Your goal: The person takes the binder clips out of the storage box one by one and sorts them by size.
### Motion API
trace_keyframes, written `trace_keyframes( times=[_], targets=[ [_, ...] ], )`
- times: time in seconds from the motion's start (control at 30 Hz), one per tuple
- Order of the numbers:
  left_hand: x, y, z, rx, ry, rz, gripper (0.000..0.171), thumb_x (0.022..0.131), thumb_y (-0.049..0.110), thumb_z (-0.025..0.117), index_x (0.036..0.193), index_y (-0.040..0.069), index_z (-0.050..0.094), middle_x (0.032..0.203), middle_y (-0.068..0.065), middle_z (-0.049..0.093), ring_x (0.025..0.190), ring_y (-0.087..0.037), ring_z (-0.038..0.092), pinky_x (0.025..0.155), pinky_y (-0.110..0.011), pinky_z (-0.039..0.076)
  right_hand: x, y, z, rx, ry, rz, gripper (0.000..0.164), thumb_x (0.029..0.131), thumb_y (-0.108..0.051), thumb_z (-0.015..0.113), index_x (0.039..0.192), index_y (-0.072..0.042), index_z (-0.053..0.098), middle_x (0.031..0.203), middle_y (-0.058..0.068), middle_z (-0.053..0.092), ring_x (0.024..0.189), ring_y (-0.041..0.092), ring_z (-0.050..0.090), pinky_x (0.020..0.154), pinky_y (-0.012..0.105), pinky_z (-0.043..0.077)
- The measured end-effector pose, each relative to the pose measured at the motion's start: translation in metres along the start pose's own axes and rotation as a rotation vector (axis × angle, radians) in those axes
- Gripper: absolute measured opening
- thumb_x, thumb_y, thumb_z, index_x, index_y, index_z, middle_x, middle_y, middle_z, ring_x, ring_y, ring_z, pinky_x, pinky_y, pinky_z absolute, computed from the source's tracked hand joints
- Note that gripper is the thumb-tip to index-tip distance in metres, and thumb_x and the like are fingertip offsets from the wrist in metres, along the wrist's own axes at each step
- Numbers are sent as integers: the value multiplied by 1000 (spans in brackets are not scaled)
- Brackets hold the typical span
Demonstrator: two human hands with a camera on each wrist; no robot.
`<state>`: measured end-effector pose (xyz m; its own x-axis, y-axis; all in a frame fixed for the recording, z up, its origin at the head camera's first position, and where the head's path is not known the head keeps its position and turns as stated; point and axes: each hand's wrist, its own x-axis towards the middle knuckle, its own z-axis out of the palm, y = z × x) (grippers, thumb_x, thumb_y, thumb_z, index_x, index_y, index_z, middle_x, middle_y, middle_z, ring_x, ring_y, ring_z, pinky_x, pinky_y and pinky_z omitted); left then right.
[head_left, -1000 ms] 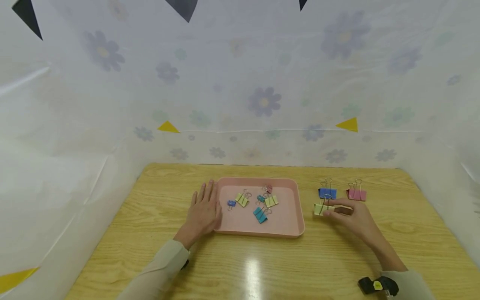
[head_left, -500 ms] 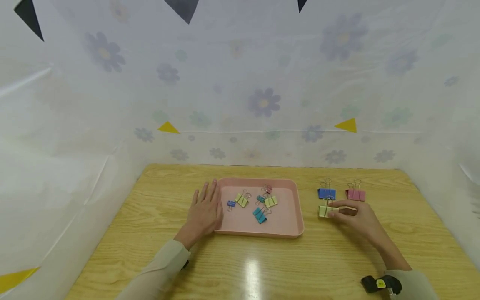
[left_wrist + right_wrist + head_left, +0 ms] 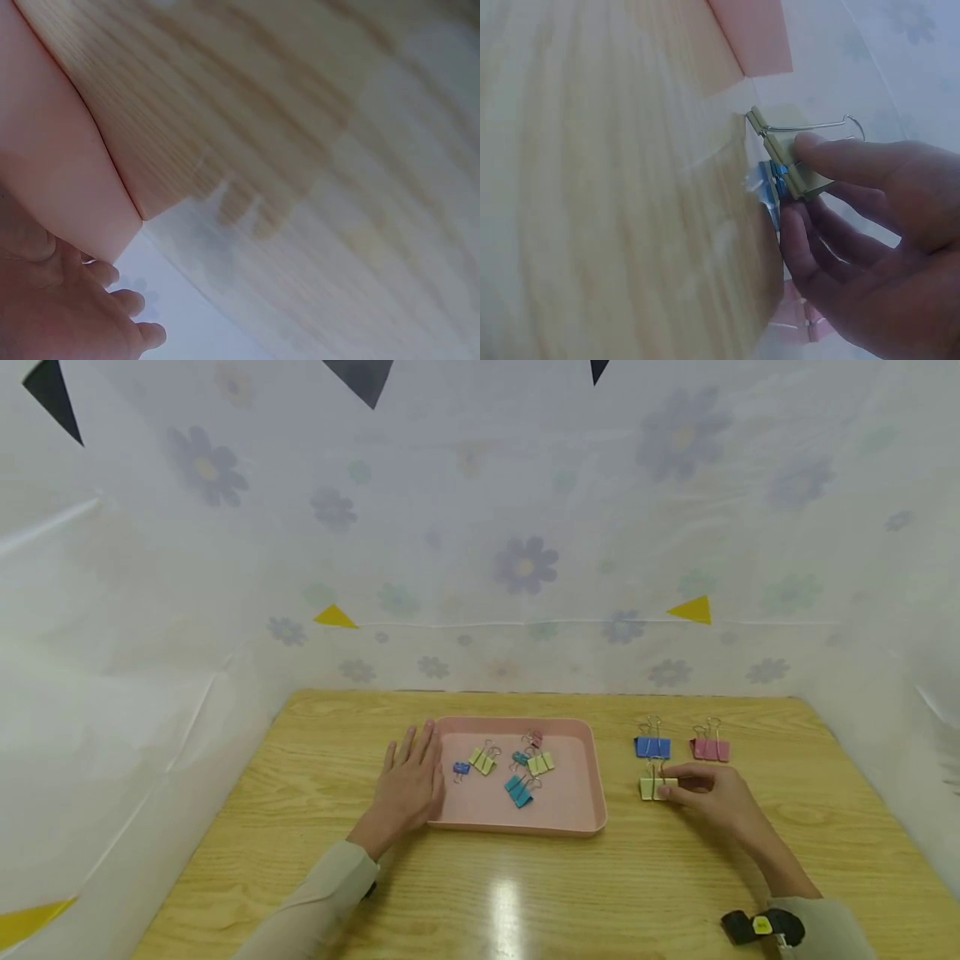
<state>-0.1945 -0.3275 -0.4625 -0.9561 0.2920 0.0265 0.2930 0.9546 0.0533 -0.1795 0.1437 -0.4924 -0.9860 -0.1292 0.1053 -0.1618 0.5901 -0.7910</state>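
My right hand (image 3: 716, 795) pinches a pale yellow binder clip (image 3: 652, 789) between thumb and fingers, right of the tray. In the right wrist view the yellow clip (image 3: 784, 150) stands with its wire handles pointing away from the table, the thumb on its side. Just behind it in the head view sits a blue binder clip (image 3: 653, 747), with a pink binder clip (image 3: 710, 749) to its right. My left hand (image 3: 407, 785) lies with straight fingers along the left side of the pink tray (image 3: 555, 818). The left wrist view shows its fingertips (image 3: 129, 301) beside the tray wall.
Inside the tray lie several binder clips: a teal one (image 3: 519, 791), two yellow ones, and small blue (image 3: 461, 768), teal and pink ones. The wood-grain table (image 3: 420, 893) ends at a white flowered sheet (image 3: 450, 568) behind and at both sides.
My right hand has moved the yellow binder clip slightly right and toward me, lowering it in front of the blue one. The left hand and tray stay in place.
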Motion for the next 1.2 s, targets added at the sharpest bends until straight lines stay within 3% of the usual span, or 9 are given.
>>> trace_keyframes(
  times=[0.27,0.47,0.63,0.83,1.0,1.07,1.2],
  targets=[
    [-1,0,1,-8,14,7,58,111,27,36,162,1,25,170,-13,16,156,-38,14,122,-60,16,-3,2,-6,-94,-57,24,28,91,-23,81,111,-4,79,111,15,74,96,21,71,78,23,55],
    [-1,0,2,-21,25,10,58,111,26,36,161,0,26,170,-14,18,155,-39,15,121,-61,17,-3,1,-13,-128,-44,24,28,91,-27,81,111,-7,79,111,14,74,94,14,70,78,24,55],
    [-1,0,1,-21,27,7,58,111,26,36,162,0,25,170,-14,17,155,-39,14,121,-61,17,-5,2,-22,-125,-42,27,30,93,-28,78,114,-7,78,113,16,73,94,22,70,74,26,55],
    [-1,0,-1,-5,27,2,59,110,27,35,162,1,24,170,-13,17,155,-38,15,122,-60,17,-6,10,-35,-138,-16,45,34,94,-32,77,117,-7,78,115,18,73,94,9,67,75,23,53],
    [-1,0,0,-3,24,5,59,111,27,34,162,1,24,170,-13,17,155,-39,15,122,-60,17,-7,15,-46,-138,-9,78,40,95,-35,75,120,-4,76,119,22,71,102,21,67,75,21,51],
    [-1,0,0,-4,19,4,59,111,27,34,163,1,23,170,-13,17,155,-38,15,122,-60,17,-8,17,-50,-134,1,88,41,95,-35,76,121,-3,75,121,23,70,102,15,65,75,19,50],
    [0,0,0,-17,11,1,59,111,27,34,163,2,23,170,-13,17,155,-38,15,122,-60,17,-11,21,-57,-118,20,104,44,95,-35,75,124,-1,73,126,26,68,97,-10,53,73,16,48]
  ],
)
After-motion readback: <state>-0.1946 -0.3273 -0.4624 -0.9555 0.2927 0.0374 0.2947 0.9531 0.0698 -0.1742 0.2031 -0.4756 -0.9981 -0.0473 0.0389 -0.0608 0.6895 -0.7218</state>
